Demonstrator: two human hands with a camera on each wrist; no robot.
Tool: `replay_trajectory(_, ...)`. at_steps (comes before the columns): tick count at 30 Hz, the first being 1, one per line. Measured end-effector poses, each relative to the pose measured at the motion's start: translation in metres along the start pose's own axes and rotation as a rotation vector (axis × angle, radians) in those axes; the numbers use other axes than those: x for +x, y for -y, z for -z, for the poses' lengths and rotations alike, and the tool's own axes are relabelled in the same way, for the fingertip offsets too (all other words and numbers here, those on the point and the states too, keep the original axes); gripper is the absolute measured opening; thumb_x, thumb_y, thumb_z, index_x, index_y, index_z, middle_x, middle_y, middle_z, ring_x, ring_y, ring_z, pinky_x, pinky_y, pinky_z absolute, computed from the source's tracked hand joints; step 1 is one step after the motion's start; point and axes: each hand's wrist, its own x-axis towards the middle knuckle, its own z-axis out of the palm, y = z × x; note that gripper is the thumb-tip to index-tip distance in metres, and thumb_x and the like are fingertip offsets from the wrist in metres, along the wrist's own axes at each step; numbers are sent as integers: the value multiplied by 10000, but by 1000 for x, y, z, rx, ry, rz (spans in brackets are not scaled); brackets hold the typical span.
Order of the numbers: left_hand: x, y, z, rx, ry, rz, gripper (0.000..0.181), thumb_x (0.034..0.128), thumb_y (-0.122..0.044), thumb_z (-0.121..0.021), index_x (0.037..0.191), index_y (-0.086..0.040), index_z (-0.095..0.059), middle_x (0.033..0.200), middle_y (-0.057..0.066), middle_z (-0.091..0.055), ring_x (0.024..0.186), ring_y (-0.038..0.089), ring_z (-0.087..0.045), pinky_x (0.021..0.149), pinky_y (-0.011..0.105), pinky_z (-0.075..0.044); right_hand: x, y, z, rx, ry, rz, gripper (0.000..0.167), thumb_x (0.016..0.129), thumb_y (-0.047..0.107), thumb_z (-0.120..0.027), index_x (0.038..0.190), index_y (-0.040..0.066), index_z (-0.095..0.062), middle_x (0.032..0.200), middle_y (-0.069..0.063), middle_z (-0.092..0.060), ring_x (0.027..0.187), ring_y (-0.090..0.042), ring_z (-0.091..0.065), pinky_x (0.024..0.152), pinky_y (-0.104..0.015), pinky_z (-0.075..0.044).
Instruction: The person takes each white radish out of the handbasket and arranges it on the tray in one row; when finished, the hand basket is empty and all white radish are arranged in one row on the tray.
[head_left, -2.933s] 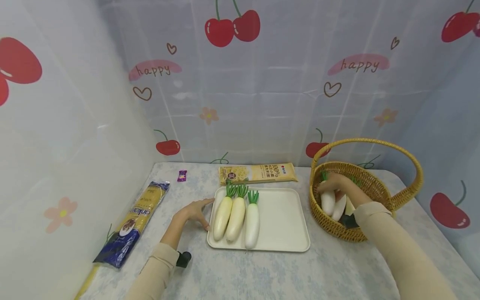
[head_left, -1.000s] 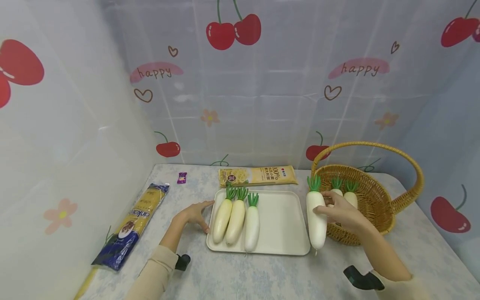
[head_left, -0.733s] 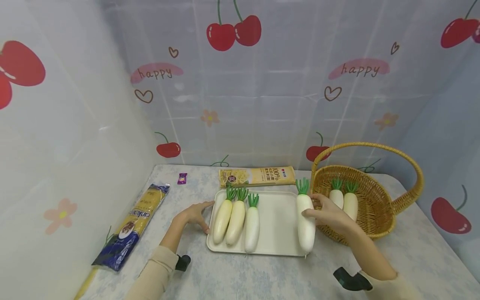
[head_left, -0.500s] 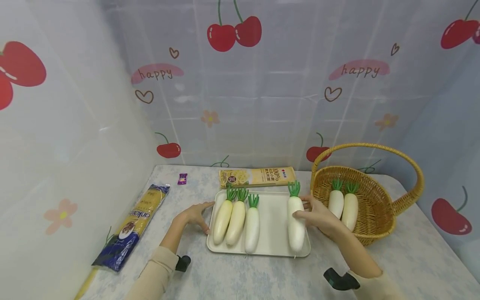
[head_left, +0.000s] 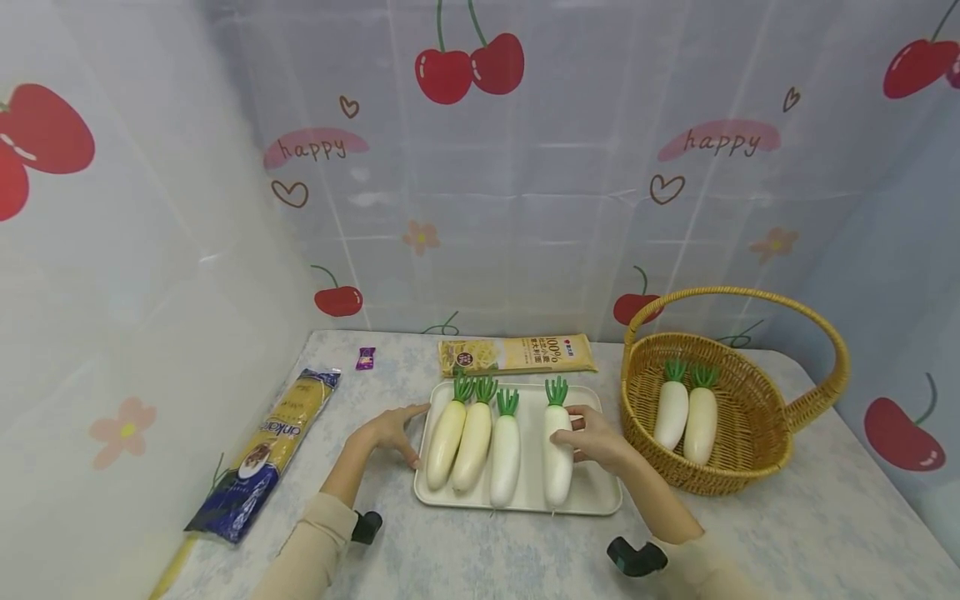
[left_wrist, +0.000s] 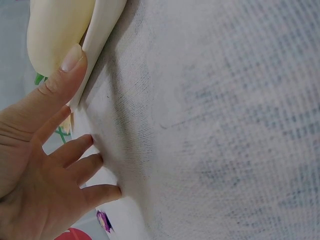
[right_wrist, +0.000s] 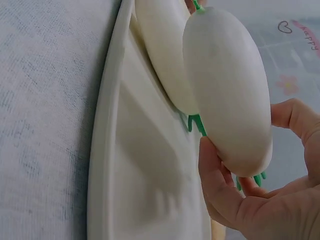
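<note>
Grasping a radish [head_left: 557, 475] with the right hand [head_left: 600, 442], pinched from its right side between thumb and fingers. Holding it over the tray [head_left: 603, 492], right of the middle and apart from the others (in the right wrist view, raised above the bare bottom, with shadow falling there). Pointing green leaves toward the curtain [head_left: 540, 208] and a thin root tip toward the near rim.

With the left hand [head_left: 386, 429], gripping nothing: touching the tray's left rim with thumb and forefinger, fingers spread apart.

On the tray, left of the held radish, a cream radish [head_left: 445, 450], a second cream radish [head_left: 472, 450] close beside it, and a whiter radish [head_left: 505, 462] just to the right, all lying with leaves to the far side.

To the right of the tray, on the desk [head_left: 450, 558], a wicker basket [head_left: 705, 481] with a tall handle. Inside, side by side, a white radish [head_left: 671, 412] and a yellowish radish [head_left: 701, 425].

Just behind the tray, lying crosswise, a yellow pack [head_left: 517, 354] of noodles. Well to the left, at a slant, a blue and gold pack [head_left: 262, 458]. Near the far left corner, a purple candy [head_left: 365, 358].
</note>
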Motion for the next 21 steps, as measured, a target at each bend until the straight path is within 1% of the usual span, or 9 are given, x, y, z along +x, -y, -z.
replay_trajectory(5,1,1,0,-4,2,-3,1033,574,-148,-898,1456,-101,-361,1476,256,-305,1350,433,-284,1069,578,-281,7,-3,-13,6,-9,-3,682,783,93,-677,1337,-101,-331,1043,-227,-506,794,-229,-590,608,-340,-551)
replay_trajectory(8,1,1,0,-8,-1,-7,1033,570,-140,-898,1453,-96,-364,1475,255,-306,1352,431,-281,1073,576,-275,9,-5,-20,3,-15,0,681,771,83,-679,1327,-102,-332,1022,-221,-511,782,-228,-582,598,-329,-534)
replay_trajectory(14,0,1,0,-15,-1,-4,1034,568,-139,-898,1453,-99,-365,1476,257,-305,1351,432,-283,1070,578,-278,13,-8,-31,-19,-31,16,691,771,91,-689,1330,-101,-332,1037,-231,-532,813,-254,-590,609,-344,-528)
replay_trajectory(21,0,0,0,-11,-2,1,1025,571,-135,-897,1451,-101,-371,1472,260,-309,1345,435,-292,1065,578,-288,15,-8,-38,-29,-58,19,691,782,119,-694,1333,-101,-339,1084,-266,-533,857,-279,-605,632,-369,-551)
